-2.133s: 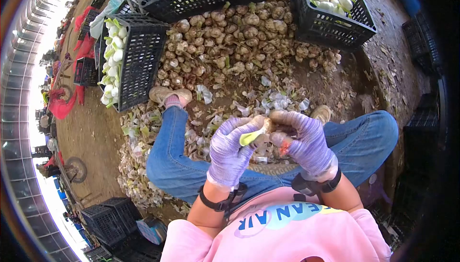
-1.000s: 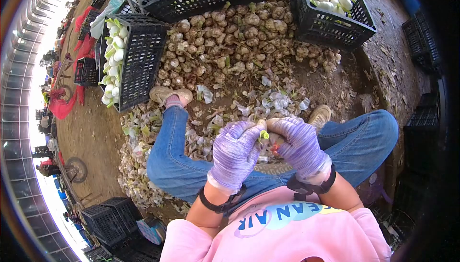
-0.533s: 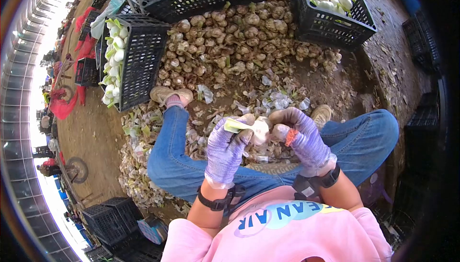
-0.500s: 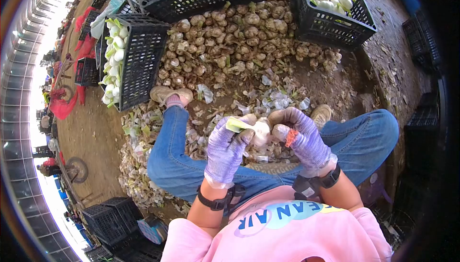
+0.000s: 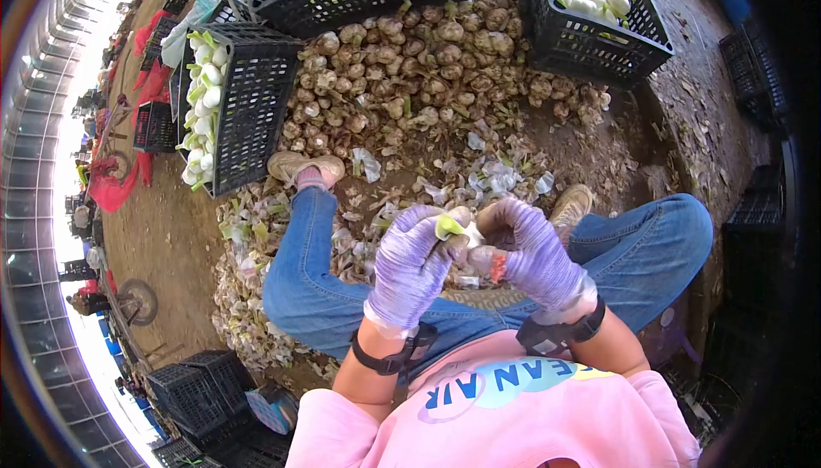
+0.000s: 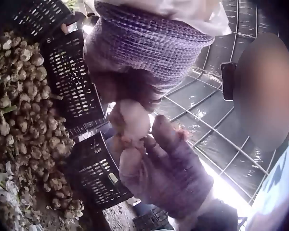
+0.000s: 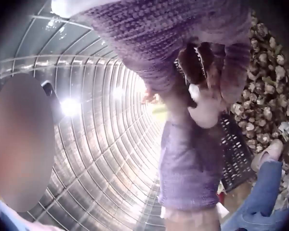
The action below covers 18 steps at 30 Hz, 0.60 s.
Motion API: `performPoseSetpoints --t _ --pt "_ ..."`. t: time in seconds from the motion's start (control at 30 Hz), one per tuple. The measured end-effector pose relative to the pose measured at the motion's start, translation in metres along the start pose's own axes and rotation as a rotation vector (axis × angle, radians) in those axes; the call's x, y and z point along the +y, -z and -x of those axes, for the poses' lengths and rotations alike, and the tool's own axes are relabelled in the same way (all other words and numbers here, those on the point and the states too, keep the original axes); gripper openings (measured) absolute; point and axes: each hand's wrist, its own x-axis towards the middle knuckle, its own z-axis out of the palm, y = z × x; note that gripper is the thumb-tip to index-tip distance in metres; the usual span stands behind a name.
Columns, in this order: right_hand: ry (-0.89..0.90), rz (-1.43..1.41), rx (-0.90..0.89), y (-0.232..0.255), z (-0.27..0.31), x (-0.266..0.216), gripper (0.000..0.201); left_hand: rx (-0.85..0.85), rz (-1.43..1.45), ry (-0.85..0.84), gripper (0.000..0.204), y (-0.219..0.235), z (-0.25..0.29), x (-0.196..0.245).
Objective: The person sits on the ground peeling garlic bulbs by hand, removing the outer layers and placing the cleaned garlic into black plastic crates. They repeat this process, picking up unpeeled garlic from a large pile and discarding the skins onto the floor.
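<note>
A pale, partly peeled garlic bulb (image 5: 473, 234) with a cut green stem (image 5: 448, 227) is between my hands, above my crossed legs. Gloved in purple knit, my left hand (image 5: 412, 267) grips the bulb near its stem. From the other side my right hand (image 5: 543, 258), with orange-red tape round its thumb, pinches at the bulb's surface. In the left wrist view the white bulb (image 6: 132, 118) shows a darker patch on one side. Fingers partly hide the bulb (image 7: 204, 115) in the right wrist view.
Unpeeled garlic bulbs (image 5: 410, 66) lie heaped ahead of me, with loose skins (image 5: 256, 297) round my feet. Black crates (image 5: 256, 113) of peeled white bulbs stand left, at the back and another crate (image 5: 599, 53) at right. Stacked dark crates (image 5: 197, 395) sit at lower left.
The bulb looked brown two seconds ago and shows white now. Since half a second ago its stem has swung to point toward me, and the right hand has closed in on the bulb.
</note>
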Motion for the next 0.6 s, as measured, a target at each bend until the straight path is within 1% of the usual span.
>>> performPoseSetpoints --t 0.07,0.1,0.13,0.17,0.2,0.27,0.3,0.33,0.37,0.4,0.47,0.5,0.53,0.6 --pt "0.172 0.187 0.083 0.003 -0.005 0.013 0.023 0.016 -0.051 -0.086 0.023 -0.002 -0.002 0.006" --pt "0.173 0.188 0.084 0.002 -0.006 0.014 0.023 0.072 0.054 -0.023 0.025 -0.006 -0.002 0.010" --pt "0.313 0.297 0.151 0.001 -0.007 0.015 0.023 0.072 0.054 -0.024 0.025 -0.009 0.000 0.011" --pt "0.452 0.405 0.218 -0.001 -0.008 0.016 0.022 0.118 0.052 0.010 0.027 -0.012 0.001 0.011" --pt "0.452 0.404 0.216 -0.005 -0.007 0.014 0.022 0.163 0.049 0.045 0.028 -0.013 0.003 0.010" --pt "0.368 0.282 0.242 -0.011 -0.002 0.008 0.018 0.151 0.098 0.064 0.028 -0.012 0.006 0.001" --pt "0.369 0.283 0.242 -0.011 -0.002 0.006 0.018 0.161 0.208 0.131 0.027 -0.011 0.006 0.001" --pt "0.270 0.180 0.245 -0.010 -0.001 0.004 0.018 0.172 0.316 0.197 0.026 -0.011 0.006 0.000" --pt "0.171 0.076 0.247 -0.009 -0.002 0.002 0.018 0.178 0.431 0.203 0.029 -0.011 0.008 -0.001" --pt "0.171 0.076 0.247 -0.005 -0.005 0.003 0.018 0.177 0.432 0.203 0.029 -0.012 0.008 -0.002" --pt "-0.007 -0.593 0.130 0.006 -0.014 0.010 0.022 0.256 0.940 0.374 0.038 -0.018 0.010 -0.005" --pt "0.003 -0.683 0.075 0.007 -0.017 0.017 0.030 0.259 0.988 0.360 0.042 -0.021 0.010 -0.011" --pt "0.004 -0.683 0.075 0.007 -0.015 0.019 0.030 0.258 0.988 0.358 0.042 -0.023 0.009 -0.012" --pt "0.097 -0.616 0.056 -0.001 -0.010 0.013 0.035 0.250 0.988 0.361 0.040 -0.025 0.008 -0.015"
